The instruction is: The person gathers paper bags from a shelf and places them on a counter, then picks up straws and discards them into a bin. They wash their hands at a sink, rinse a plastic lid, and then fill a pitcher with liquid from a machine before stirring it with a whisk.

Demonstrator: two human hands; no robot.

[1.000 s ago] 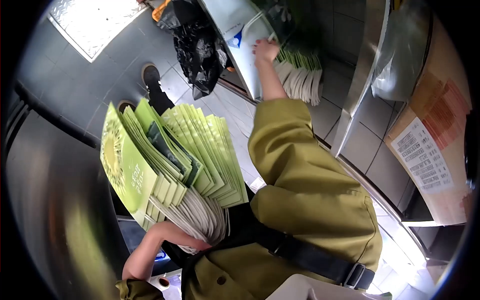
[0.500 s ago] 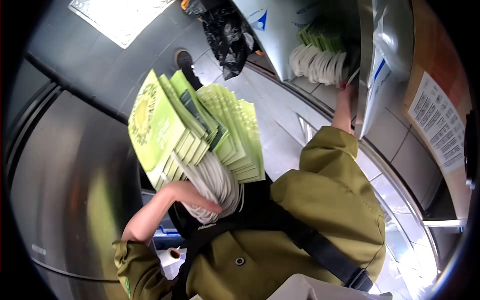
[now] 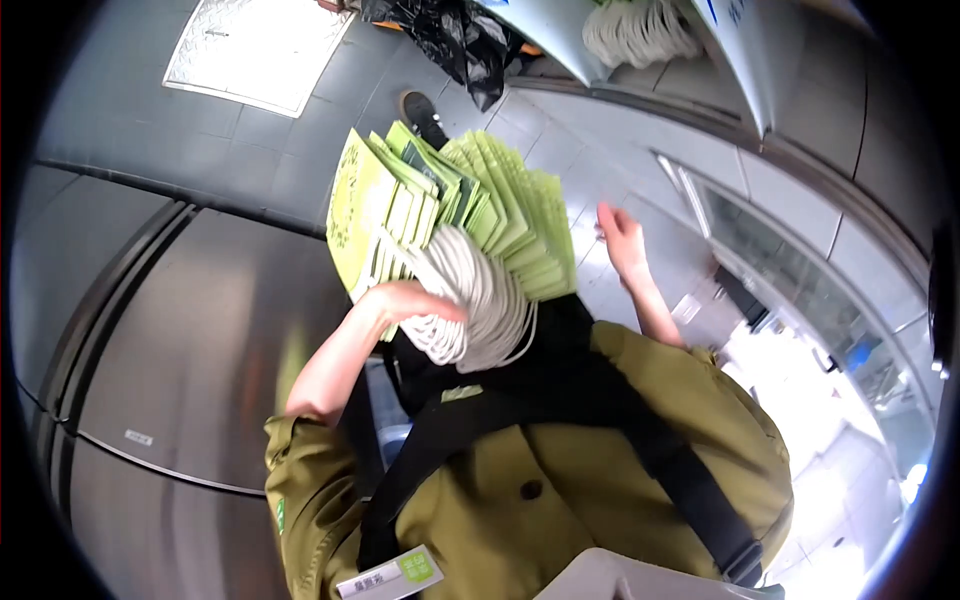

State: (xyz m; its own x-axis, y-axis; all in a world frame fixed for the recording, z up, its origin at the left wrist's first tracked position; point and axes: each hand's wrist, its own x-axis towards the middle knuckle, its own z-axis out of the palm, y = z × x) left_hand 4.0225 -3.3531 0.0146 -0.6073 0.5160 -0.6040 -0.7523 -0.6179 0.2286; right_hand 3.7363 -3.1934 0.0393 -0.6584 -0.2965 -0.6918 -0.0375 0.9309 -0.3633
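My left hand (image 3: 415, 302) is closed round the white cord handles (image 3: 480, 300) of a thick bunch of green paper bags (image 3: 520, 215). The bags fan out upright in front of my body, some bright lime, a few dark green, with a printed pattern on the outer one. To the right of the bunch, my right hand (image 3: 624, 243) hangs in the air with its fingers loosely bent and apart. Nothing shows in it, and it touches neither the bunch nor the box.
More white-handled bags (image 3: 640, 35) sit in the open lined box at the top. A black plastic bag (image 3: 465, 50) lies on the floor beside it. Steel cabinet doors (image 3: 200, 330) stand close on my left, and a glass-fronted unit (image 3: 790, 270) is on the right.
My right hand has come out of the box, back toward my body, leaving the bags inside. My left hand still grips its bunch. The view has turned, so the box sits higher.
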